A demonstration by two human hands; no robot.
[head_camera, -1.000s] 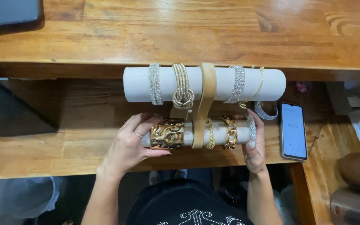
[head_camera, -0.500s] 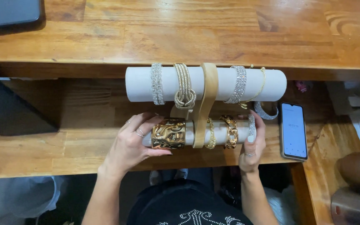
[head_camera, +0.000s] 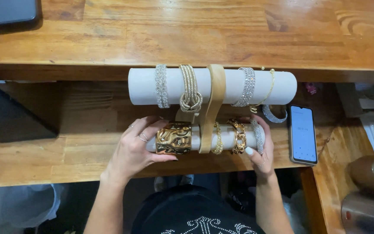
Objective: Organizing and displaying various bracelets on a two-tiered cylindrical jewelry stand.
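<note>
Head view: jewellery stand [head_camera: 215, 99] on wooden desk [head_camera: 44, 160].
Left hand [head_camera: 137, 149]: grasping wide gold cuff [head_camera: 174, 138] on lower roll [head_camera: 204, 136], as before.
Right hand [head_camera: 260, 151]: clasping the roll's right end; fingers have shifted slightly onto the sparkly bracelet [head_camera: 257, 135].
Upper roll [head_camera: 143, 86]: bracelets unchanged.
Phone [head_camera: 303, 134]: just right, unmoved.
</note>
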